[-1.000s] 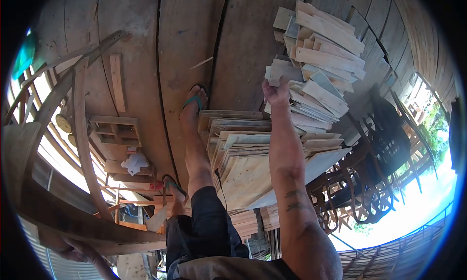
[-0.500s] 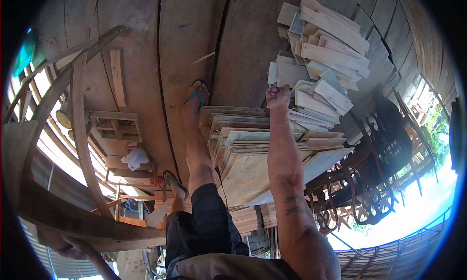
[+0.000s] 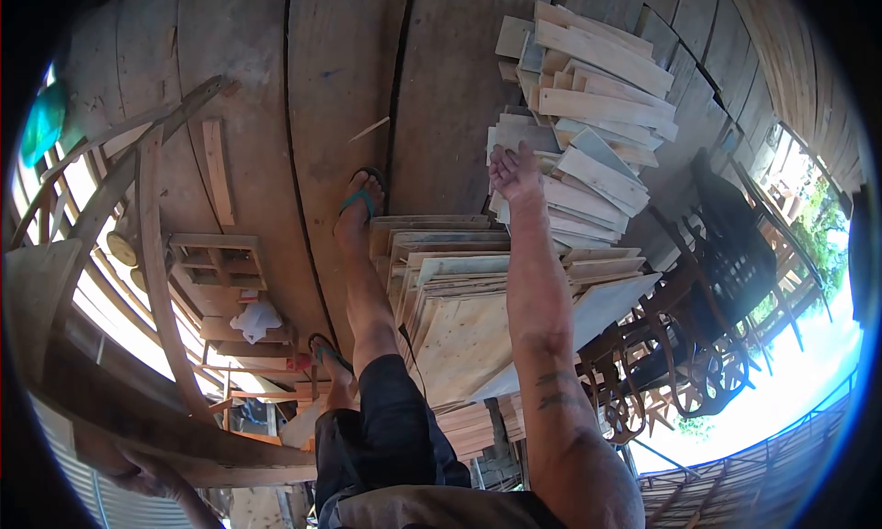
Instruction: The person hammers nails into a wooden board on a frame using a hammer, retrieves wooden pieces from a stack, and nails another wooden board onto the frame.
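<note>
My left hand [image 3: 152, 474], dim at the lower left edge, is wrapped against the thick bar of a curved wooden frame [image 3: 175, 433]; part of its fingers is hidden. The frame's long bent legs reach up along the left side of the view. My right arm stretches forward, and my right hand [image 3: 517, 173] hovers by a loose pile of short thin boards [image 3: 616, 102]. Its palm faces partly up, fingers loosely bent and apart, with nothing visible in them. Below that hand, larger flat wooden panels [image 3: 469, 332] stand stacked on edge beside my leg.
Dark carved chair frames [image 3: 707, 345] crowd the right side. On the plank floor [image 3: 340, 88] lie a wooden strip [image 3: 218, 171], a thin splinter [image 3: 369, 129] and a small slatted frame [image 3: 218, 263]. A white plastic bag [image 3: 255, 321] sits farther left.
My right hand's fingers have loosened, and the hand appears slightly farther left. The floor and boards have shifted a little left in view. My left hand stays on the wooden frame.
</note>
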`<state>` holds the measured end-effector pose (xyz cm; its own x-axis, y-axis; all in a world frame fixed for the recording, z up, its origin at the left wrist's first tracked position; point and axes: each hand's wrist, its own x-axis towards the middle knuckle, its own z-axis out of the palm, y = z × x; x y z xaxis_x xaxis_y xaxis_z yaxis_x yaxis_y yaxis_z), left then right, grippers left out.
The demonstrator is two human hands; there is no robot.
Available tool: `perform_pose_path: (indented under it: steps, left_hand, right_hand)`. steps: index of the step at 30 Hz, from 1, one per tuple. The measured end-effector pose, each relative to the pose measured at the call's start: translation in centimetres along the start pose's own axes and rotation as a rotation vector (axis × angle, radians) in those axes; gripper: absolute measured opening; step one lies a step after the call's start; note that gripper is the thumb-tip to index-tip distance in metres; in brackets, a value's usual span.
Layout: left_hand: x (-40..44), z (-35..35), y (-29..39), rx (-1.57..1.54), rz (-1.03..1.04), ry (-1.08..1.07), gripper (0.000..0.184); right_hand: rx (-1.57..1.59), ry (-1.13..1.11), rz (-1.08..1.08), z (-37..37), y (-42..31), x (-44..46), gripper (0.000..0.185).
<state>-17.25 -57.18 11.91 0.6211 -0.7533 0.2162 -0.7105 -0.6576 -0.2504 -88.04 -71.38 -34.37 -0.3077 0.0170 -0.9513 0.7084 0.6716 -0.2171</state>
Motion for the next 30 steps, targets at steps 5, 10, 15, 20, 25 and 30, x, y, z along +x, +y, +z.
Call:
perform_pose_path:
  steps: [5,10,15,20,25,30]
  left_hand:
    - [0.1,0.4,-2.1,-0.024,0.004,0.006,0.087]
    - [0.1,0.5,-1.5,-0.043,0.009,0.017,0.087]
    - [0.5,0.6,-2.3,0.031,0.085,0.051,0.087]
    - [0.2,0.3,0.0,-0.049,0.007,0.032,0.083]
    - [0.4,0.4,0.0,-0.061,0.008,0.017,0.078]
    - [0.5,0.6,0.0,-0.057,0.043,0.050,0.074]
  right_hand:
    - [0.060,-0.079,-0.238,3.7,-3.2,0.7,0.075]
    - [0.213,-0.109,-0.232,6.2,-7.3,2.0,0.071]
    - [0.128,0.002,-0.269,5.2,-7.2,3.6,0.051]
    - [0.248,0.021,-0.403,2.1,-3.8,0.7,0.042]
    - [0.194,0.064,-0.410,-0.3,-3.1,-1.0,0.042]
    - [0.150,0.075,-0.346,1.1,-3.5,-1.4,0.044]
